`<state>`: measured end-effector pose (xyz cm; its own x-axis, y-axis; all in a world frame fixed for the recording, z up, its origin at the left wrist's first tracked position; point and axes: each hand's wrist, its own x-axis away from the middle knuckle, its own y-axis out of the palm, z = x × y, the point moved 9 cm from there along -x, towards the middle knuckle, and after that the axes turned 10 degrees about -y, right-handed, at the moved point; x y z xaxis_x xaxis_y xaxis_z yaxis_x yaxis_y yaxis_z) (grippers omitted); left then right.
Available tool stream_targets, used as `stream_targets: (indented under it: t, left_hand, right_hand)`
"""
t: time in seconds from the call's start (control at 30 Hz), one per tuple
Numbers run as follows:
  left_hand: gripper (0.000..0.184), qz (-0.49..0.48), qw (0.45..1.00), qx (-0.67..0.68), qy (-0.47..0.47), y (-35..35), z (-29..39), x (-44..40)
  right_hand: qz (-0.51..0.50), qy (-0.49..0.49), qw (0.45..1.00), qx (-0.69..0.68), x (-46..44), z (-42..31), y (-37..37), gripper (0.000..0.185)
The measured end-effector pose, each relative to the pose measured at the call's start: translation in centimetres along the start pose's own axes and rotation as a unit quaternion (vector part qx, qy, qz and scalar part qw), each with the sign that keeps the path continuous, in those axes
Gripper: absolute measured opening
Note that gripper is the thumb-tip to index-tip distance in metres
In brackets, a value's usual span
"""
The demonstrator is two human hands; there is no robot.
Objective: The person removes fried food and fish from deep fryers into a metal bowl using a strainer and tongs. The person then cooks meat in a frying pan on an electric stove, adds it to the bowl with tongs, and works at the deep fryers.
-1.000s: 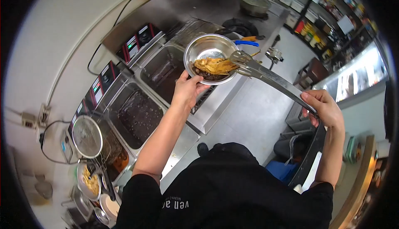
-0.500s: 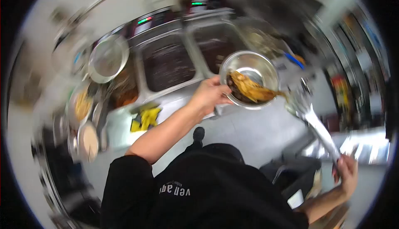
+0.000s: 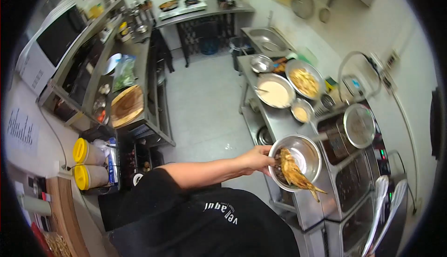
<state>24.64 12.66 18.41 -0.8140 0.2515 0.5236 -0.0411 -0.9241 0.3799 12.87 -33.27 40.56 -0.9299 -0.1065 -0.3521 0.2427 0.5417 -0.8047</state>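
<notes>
My left hand [image 3: 257, 160] is closed on the near rim of a round steel bowl [image 3: 308, 157]. In the bowl lies a golden-brown fried piece [image 3: 292, 168] that looks like a fish, its thin end sticking out over the rim. Dark bits sit beside it, close to my fingers. Metal tongs [image 3: 382, 212] rise from the bottom edge at the right, their two arms apart and nothing between them. Whatever holds the tongs is cut off by the frame, and my right hand does not show.
Fryer basins [image 3: 351, 182] line the right. Beyond them a steel counter carries a bowl of pale batter [image 3: 275, 92], a bowl of yellow pieces [image 3: 304, 81] and a sieve [image 3: 359, 125]. A wooden board [image 3: 127, 106] and yellow-lidded tubs [image 3: 90, 175] are at the left.
The view has swung round from the fryers to the aisle and batter counter. The bowl stays in my left hand. My right hand has left the view, and the tongs are away from the fried piece.
</notes>
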Motion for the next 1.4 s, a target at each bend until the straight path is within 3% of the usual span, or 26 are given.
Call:
stream_targets:
  t: [0.07, 0.2, 0.23, 0.37, 0.43, 0.53, 0.67, 0.8, 0.93, 0.97, 1.17, 1.4]
  left_hand:
    - [0.046, 0.067, 0.995, 0.074, 0.016, -7.3, 1.0, 2.4]
    - [0.046, 0.158, 0.977, 0.133, 0.057, -22.2, 3.4, 5.7]
    - [0.045, 0.187, 0.968, 0.151, 0.076, -26.3, 4.1, 6.6]
    - [0.043, 0.289, 0.931, 0.184, 0.122, -40.7, 7.2, 9.7]
    - [0.041, 0.326, 0.916, 0.196, 0.13, -47.1, 9.5, 10.9]
    - [0.041, 0.373, 0.889, 0.205, 0.167, -55.6, 13.7, 11.8]
    - [0.037, 0.368, 0.884, 0.237, 0.166, -65.1, 18.8, 9.7]
    - [0.036, 0.389, 0.869, 0.237, 0.193, -73.8, 25.2, 7.1]
    - [0.036, 0.44, 0.84, 0.259, 0.185, -83.1, 30.8, 5.5]
    - [0.037, 0.455, 0.825, 0.275, 0.192, -85.0, 32.3, 5.3]
    - [0.039, 0.492, 0.772, 0.336, 0.222, -97.0, 39.1, 4.0]
    - [0.038, 0.517, 0.733, 0.372, 0.238, -110.4, 45.8, 0.4]
  right_hand:
    - [0.124, 0.21, 0.959, -0.145, -5.0, -4.0, 4.4, 0.029]
    - [0.064, 0.122, 0.962, -0.235, -16.2, -10.7, 17.6, 0.046]
    - [0.044, -0.033, 0.945, -0.322, -20.7, -13.1, 22.0, 0.033]
    - [-0.032, -0.078, 0.948, -0.306, -30.4, -28.7, 36.3, 0.03]
    - [-0.013, -0.052, 0.961, -0.271, -34.7, -34.0, 42.4, 0.03]
    - [-0.006, -0.125, 0.939, -0.321, -40.3, -40.8, 51.7, 0.035]
    - [-0.077, -0.171, 0.97, -0.153, -47.0, -49.0, 61.6, 0.029]
    - [-0.095, -0.146, 0.969, -0.176, -56.5, -54.9, 70.1, 0.032]
    - [-0.048, -0.256, 0.958, -0.123, -68.2, -62.7, 78.9, 0.044]
    - [-0.098, -0.205, 0.967, -0.113, -71.0, -64.9, 81.7, 0.044]
    - [-0.068, -0.43, 0.9, -0.017, -83.9, -82.4, 96.4, 0.028]
    - [0.013, -0.53, 0.846, 0.058, -99.5, -100.5, 113.1, 0.02]
